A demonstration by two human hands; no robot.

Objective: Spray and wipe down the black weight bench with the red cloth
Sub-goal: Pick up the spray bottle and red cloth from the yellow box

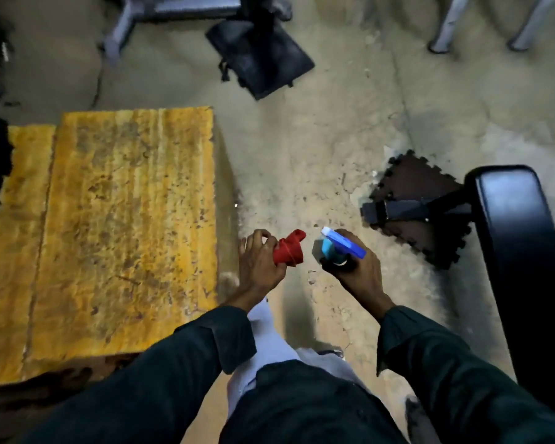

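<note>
My left hand grips a bunched red cloth in front of my body, over the concrete floor. Just to its right, my right hand holds a spray bottle with a blue and white trigger head, nozzle pointing up and left. The black weight bench runs along the right edge of the view, its padded top glossy. Both hands are to the left of the bench and apart from it.
A large worn yellow slab fills the left side. A dark interlocking floor mat lies under the bench's foot. Another black pad and grey metal frame legs stand further away. Dusty concrete floor lies between them.
</note>
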